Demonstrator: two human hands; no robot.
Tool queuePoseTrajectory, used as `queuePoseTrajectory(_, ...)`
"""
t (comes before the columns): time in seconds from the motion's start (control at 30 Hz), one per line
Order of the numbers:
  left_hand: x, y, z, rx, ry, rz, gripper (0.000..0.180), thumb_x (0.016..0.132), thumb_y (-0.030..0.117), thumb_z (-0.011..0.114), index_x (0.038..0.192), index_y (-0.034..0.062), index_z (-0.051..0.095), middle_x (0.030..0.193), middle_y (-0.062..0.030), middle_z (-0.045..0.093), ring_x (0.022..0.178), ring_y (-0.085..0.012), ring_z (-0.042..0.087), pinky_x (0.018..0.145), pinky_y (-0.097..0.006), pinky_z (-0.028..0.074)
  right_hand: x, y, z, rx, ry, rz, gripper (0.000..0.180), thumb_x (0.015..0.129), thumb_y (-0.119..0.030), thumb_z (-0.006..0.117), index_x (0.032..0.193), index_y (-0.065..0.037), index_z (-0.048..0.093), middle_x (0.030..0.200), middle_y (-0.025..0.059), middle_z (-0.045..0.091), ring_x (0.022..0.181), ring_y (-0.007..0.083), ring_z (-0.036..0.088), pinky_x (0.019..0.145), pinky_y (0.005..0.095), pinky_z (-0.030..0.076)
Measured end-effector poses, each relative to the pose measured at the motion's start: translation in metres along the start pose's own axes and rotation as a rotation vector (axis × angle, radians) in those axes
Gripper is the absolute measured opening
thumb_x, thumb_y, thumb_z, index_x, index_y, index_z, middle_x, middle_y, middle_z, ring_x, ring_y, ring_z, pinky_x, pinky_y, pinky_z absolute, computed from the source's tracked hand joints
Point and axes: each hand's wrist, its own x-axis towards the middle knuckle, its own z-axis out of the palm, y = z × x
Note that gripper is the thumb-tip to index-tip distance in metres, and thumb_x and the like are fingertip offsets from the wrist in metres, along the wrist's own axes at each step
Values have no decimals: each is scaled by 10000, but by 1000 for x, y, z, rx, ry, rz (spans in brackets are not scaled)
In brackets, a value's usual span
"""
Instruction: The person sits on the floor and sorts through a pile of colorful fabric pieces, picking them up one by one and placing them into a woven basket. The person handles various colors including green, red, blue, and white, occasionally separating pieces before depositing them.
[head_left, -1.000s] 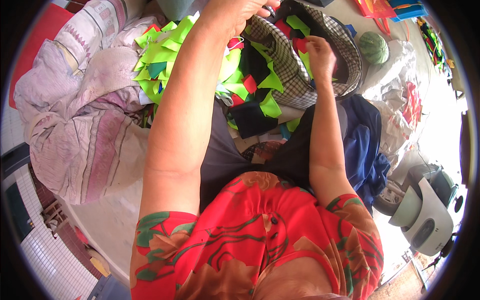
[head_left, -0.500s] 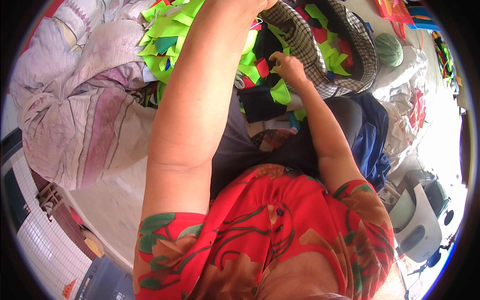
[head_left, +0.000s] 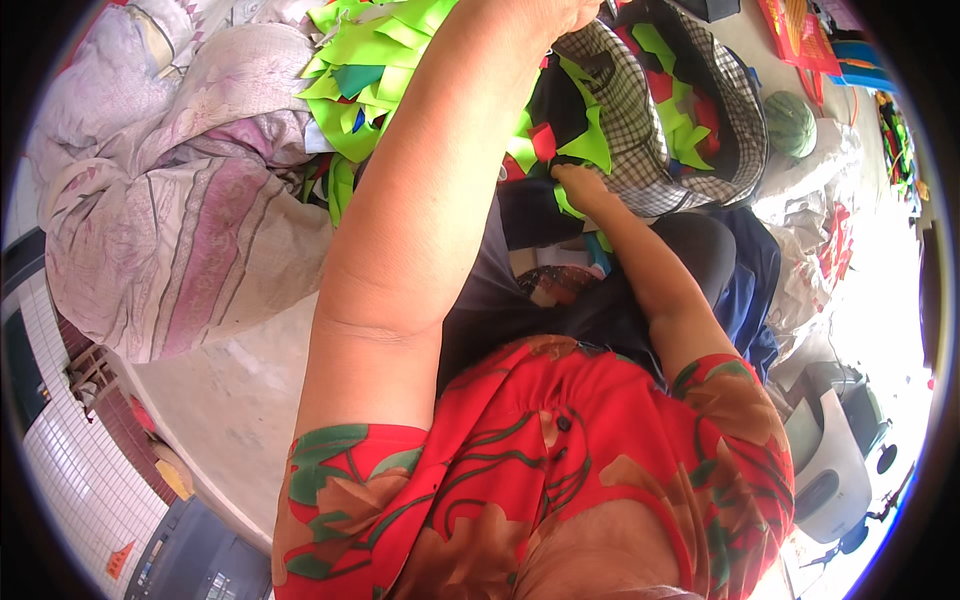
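Observation:
My left hand (head_left: 578, 14) is at the top edge, partly cut off. Its fingers are curled around something I cannot make out, close to the rim of a checked cloth bag (head_left: 632, 112). Lower down, my right hand (head_left: 582, 188) pinches the edge of a black fabric piece (head_left: 532, 212) above my lap. A lime-green fabric strip (head_left: 567, 203) shows under that hand. Beyond my left forearm lies a heap of lime-green fabric scraps (head_left: 385, 50), with a red scrap (head_left: 541, 141) between it and the bag. More green, red and black scraps fill the bag.
A pale, pink-striped cloth bundle (head_left: 200, 240) lies at the left. To the right of the bag are a striped melon (head_left: 790, 124) and crumpled white plastic (head_left: 815, 215). A grey-white appliance (head_left: 835, 470) stands at lower right, a grey plastic bin (head_left: 200, 560) at lower left.
My right hand has come down slightly toward my lap, its fingers closing on the black fabric. My left hand has shifted right along the top edge. The whole view has moved a little.

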Motion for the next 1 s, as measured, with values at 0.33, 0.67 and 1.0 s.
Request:
queuePoseTrajectory(0.33, -12, 12, -6, 39, 0, -11, 204, 824, 176, 567, 903, -11, 588, 739, -61, 588, 641, -125, 534, 590, -242, 449, 12, -16, -23, 90, 288, -64, 206, 781, 15, 466, 937, -78, 564, 922, 155, 585, 845, 347, 597, 715, 420, 487)
queuePoseTrajectory(0.67, -22, 25, -10, 158, 80, -33, 235, 836, 218, 569, 858, -14, 601, 722, -54, 583, 666, -125, 527, 608, -266, 423, 37, 0, -85, 181, 355, 416, 1088, 524, -187, 842, 1396, -265, 196, 1346, 172, 287, 1192, 442, 346, 917, 490, 434)
queuePoseTrajectory(1.0, -18, 23, -17, 188, 27, 38, 237, 882, 193, 551, 857, -40, 583, 673, -33, 557, 610, -71, 499, 528, -225, 398, 84, -3, -71, 202, 317, 376, 1232, 498, -252, 869, 1442, -297, 79, 1486, 170, 44, 1199, 437, 329, 927, 481, 427)
